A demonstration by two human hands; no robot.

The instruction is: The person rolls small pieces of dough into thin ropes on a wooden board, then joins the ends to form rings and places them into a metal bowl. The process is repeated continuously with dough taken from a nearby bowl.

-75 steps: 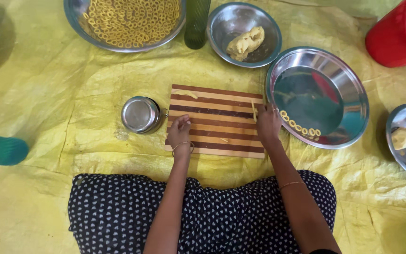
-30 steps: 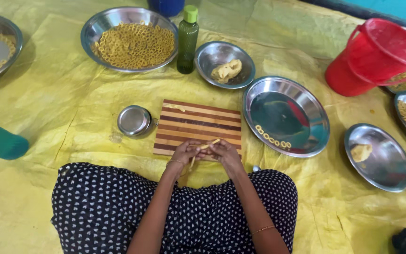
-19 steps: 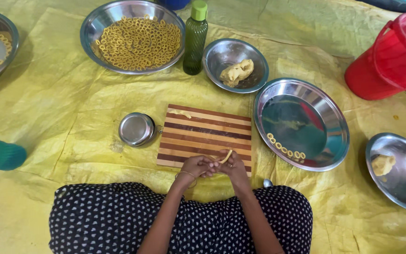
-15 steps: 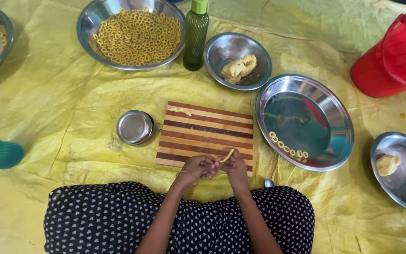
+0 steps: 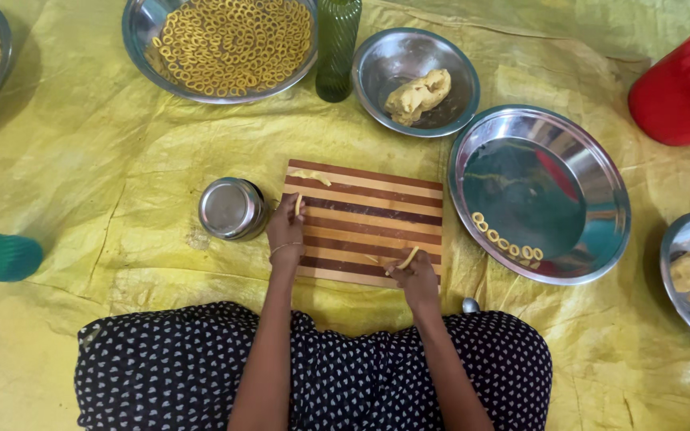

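The striped cutting board (image 5: 365,223) was the centre of it all. Right hand (image 5: 414,275) at its near edge pinched a short dough strip (image 5: 408,257); left hand (image 5: 286,230) at its left edge had fingers closed on another bit of dough (image 5: 298,204). Right of the board, the steel plate (image 5: 584,160) held only a few finished rings (image 5: 506,243), and beyond the board a dough lump (image 5: 418,92) sat waiting, so plenty was left

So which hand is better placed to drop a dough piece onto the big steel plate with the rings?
Probably the right hand: it holds a dough strip and is nearer the plate. The left hand sits by the small steel cup.
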